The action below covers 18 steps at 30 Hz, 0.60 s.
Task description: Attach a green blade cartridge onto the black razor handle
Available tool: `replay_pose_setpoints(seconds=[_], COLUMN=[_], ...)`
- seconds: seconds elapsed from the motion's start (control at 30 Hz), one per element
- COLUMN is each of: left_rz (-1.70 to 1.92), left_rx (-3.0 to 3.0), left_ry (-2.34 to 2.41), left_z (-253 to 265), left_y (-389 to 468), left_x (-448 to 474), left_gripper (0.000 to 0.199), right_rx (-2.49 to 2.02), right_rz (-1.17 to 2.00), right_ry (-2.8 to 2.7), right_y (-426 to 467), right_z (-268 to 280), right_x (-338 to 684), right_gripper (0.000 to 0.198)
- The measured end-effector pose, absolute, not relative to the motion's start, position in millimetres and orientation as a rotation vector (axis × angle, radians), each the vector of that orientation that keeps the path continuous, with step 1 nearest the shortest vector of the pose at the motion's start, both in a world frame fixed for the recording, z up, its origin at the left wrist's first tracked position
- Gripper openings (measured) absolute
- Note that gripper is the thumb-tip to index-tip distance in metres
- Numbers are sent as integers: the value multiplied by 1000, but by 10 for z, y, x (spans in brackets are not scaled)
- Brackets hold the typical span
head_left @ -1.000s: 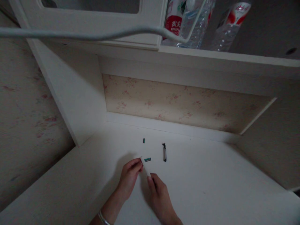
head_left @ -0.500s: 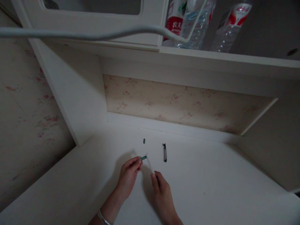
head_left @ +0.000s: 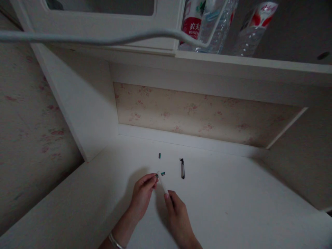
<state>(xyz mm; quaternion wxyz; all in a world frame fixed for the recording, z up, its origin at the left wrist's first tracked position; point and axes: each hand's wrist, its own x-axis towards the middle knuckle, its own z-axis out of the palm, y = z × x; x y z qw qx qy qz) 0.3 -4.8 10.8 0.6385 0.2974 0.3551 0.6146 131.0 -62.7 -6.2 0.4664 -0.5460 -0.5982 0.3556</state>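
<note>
My left hand (head_left: 144,190) is pinched on one end of a small green-and-black razor cartridge (head_left: 163,173). In my right hand (head_left: 178,214) is a slim white stick (head_left: 163,184), shaped like a toothbrush, held in closed fingers. The stick's far end lies across the cartridge, close to my left fingertips, and hides part of it. Whether that end has bristles is too small to tell. Farther back on the white desk lie a second small dark green cartridge (head_left: 159,156) and, to the right, a black-and-grey razor handle (head_left: 183,168).
The white desk (head_left: 233,193) is bounded by a left side panel (head_left: 83,103) and a low back board (head_left: 181,136). Overhead, a pale curved bar (head_left: 103,38) crosses the view. Plastic bottles (head_left: 193,27) stand on the shelf above right.
The white stick's tip has slid left along the cartridge toward my left fingertips, with my right hand shifting slightly left. My left hand stays in place.
</note>
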Motion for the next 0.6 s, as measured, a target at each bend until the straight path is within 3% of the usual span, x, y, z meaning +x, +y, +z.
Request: replay_pose_setpoints(seconds=[0.6], left_rz=[1411], left_rx=[612], left_ry=[766], left_z=[73], left_y=[-32], left_x=[-4], left_gripper=[23], right_rx=[-1363], right_rz=[899], right_ry=[-1428], right_y=[-639], right_z=[-24], right_x=[1317], right_gripper=[36])
